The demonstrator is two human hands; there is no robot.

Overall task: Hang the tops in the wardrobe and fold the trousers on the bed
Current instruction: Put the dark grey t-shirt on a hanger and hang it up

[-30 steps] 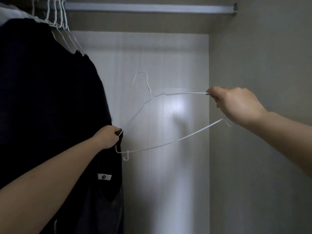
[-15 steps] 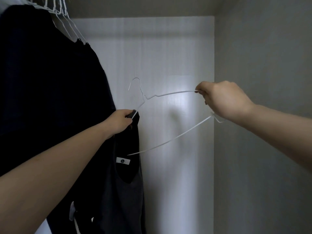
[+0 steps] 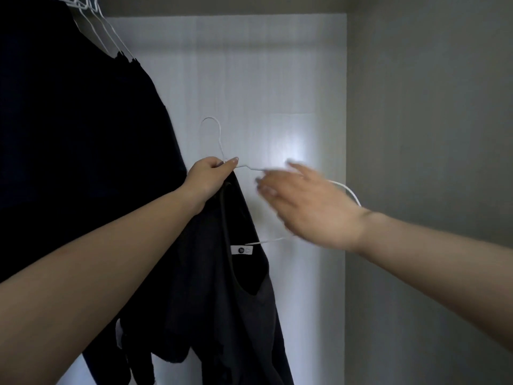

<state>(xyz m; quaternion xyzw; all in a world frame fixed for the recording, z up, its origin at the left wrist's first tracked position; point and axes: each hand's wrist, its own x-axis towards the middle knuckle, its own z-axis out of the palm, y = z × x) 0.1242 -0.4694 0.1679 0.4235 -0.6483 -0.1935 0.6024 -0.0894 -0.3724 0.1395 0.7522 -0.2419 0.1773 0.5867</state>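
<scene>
Inside a dim wardrobe [image 3: 416, 134], pale back panel [image 3: 249, 65] ahead, grey side wall to the right. Left hand [image 3: 206, 176] pinching a white wire hanger [image 3: 219, 140] at its neck, just below the hook, together with the shoulder of a dark top [image 3: 222, 287]. Top draped down from that grip, neckline open, small white label [image 3: 241, 250] showing inside the collar; hanger's left half inside the neck opening, right half sticking out bare. Right hand [image 3: 308, 204] blurred, fingers loosely spread and gripping nothing, in front of the hanger's right arm. Upper left: dark clothes [image 3: 69, 134] already hanging from white hangers [image 3: 91, 12], just beside the held top.
</scene>
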